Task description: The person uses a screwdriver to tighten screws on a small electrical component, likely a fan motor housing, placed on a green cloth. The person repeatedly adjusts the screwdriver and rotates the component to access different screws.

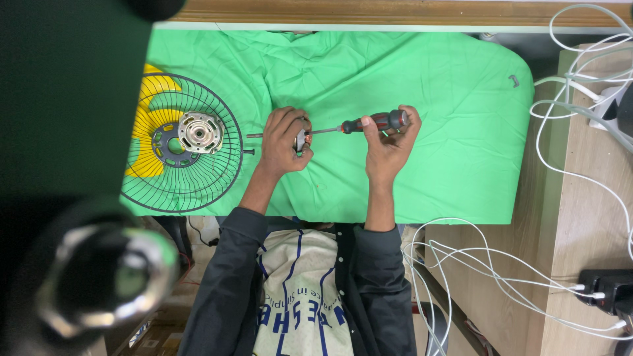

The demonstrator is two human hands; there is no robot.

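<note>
My left hand [285, 140] grips a small metal motor part [301, 140] with a thin shaft [254, 136] sticking out to the left. My right hand [390, 142] holds a screwdriver [369, 123] with a red and black handle; its tip points left into the part. Both hands hover over a green cloth [435, 99] covering the table. To the left lies a dark wire fan guard [181, 142] with a grey motor housing [200, 131] at its centre and yellow blades [148, 115] beneath it.
White cables [573, 99] trail over a wooden bench at the right, with black plugs [610, 290] near its lower edge. A small metal piece [513, 80] lies on the cloth's far right. A blurred dark object with a shiny ring [99, 277] blocks the left foreground.
</note>
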